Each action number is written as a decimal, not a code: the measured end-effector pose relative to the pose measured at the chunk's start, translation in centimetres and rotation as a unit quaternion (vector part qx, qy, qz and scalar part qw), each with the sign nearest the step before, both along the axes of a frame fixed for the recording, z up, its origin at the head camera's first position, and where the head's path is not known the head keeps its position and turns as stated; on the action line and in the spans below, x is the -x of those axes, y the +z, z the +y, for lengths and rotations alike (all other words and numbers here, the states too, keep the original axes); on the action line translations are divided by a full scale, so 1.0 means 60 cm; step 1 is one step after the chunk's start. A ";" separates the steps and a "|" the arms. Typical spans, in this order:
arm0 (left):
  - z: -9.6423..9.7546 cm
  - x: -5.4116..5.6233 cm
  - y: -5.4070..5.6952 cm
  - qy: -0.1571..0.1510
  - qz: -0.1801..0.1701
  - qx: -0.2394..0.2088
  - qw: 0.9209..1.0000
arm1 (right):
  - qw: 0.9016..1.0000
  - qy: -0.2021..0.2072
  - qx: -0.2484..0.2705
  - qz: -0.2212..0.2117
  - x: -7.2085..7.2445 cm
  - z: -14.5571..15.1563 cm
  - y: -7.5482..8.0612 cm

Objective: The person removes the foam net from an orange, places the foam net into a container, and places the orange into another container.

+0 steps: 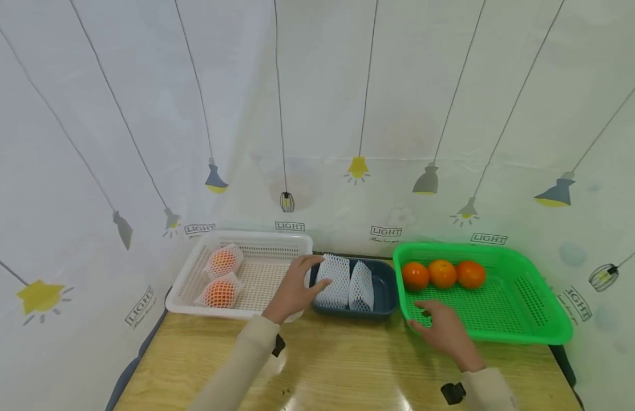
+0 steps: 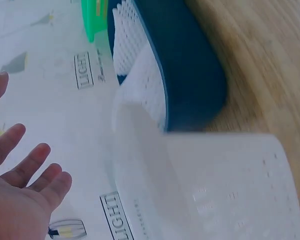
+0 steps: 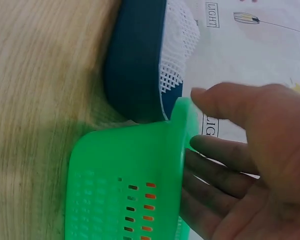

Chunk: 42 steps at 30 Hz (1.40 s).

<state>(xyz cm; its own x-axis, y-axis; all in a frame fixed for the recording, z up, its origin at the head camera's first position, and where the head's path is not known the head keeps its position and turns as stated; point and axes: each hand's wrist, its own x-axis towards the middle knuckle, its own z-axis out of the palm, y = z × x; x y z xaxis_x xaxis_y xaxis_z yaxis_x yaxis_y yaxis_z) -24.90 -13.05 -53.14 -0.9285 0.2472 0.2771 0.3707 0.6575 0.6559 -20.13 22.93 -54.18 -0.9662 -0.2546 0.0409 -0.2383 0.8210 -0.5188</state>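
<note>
My left hand [image 1: 295, 290] hovers over the gap between the white basket [image 1: 222, 311] and a dark blue box [image 1: 385, 294], its fingers spread and nothing in them. In the box lie foam fruit nets [image 1: 335, 281], in two stacks; the left stack is closest to that hand. Over the front left corner of the green basket [image 1: 494, 335] is my right hand [image 1: 444, 328], fingers loosely bent and holding nothing. Behind it, three round orange fruits [image 1: 443, 274] sit in a row inside the green basket. Its fingers lie close along the rim in the right wrist view.
Two orange fruits wrapped in foam nets [image 1: 221, 293] lie at the left of the white basket. All three containers stand side by side at the back of a wooden table [image 1: 343, 365], against a wall covering [image 1: 327, 114] printed with lamps.
</note>
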 end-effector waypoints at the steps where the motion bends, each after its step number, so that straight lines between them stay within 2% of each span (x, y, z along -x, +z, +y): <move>1: -0.008 0.002 0.000 0.009 -0.001 0.002 1.000 | 1.000 0.002 0.000 -0.002 -0.001 -0.001 -0.001; 5: -0.041 0.011 0.007 0.030 -0.024 -0.007 0.999 | 1.000 0.003 0.001 -0.009 -0.003 -0.006 -0.003; 12: -0.102 0.033 0.022 0.056 -0.023 0.000 0.998 | 1.000 -0.003 -0.018 0.013 -0.003 -0.011 -0.009; 18: -0.163 0.057 0.033 0.090 -0.073 0.020 0.993 | 1.000 -0.012 -0.026 0.012 -0.007 -0.016 -0.007; 22: -0.202 0.079 0.038 0.115 -0.111 0.045 0.986 | 0.999 -0.024 -0.033 0.015 -0.007 -0.019 -0.007; 29: -0.253 0.114 0.041 0.145 -0.154 0.090 0.973 | 0.999 -0.029 -0.034 0.024 -0.009 -0.021 -0.005; 36: -0.291 0.132 0.036 0.159 -0.189 0.139 0.959 | 0.999 -0.030 -0.032 0.015 -0.011 -0.019 -0.007; 42: -0.311 0.147 0.031 0.171 -0.232 0.189 0.939 | 0.999 -0.025 -0.029 0.012 -0.011 -0.015 -0.009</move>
<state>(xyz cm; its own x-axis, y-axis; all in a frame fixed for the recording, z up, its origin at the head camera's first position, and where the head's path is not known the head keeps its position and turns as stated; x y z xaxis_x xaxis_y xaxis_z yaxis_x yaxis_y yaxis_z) -33.73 -31.72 -51.29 -0.9704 -0.0891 -0.2245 -0.1734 0.9040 0.3907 -19.49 22.01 -54.75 -0.9768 -0.2084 0.0502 -0.2076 0.8608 -0.4648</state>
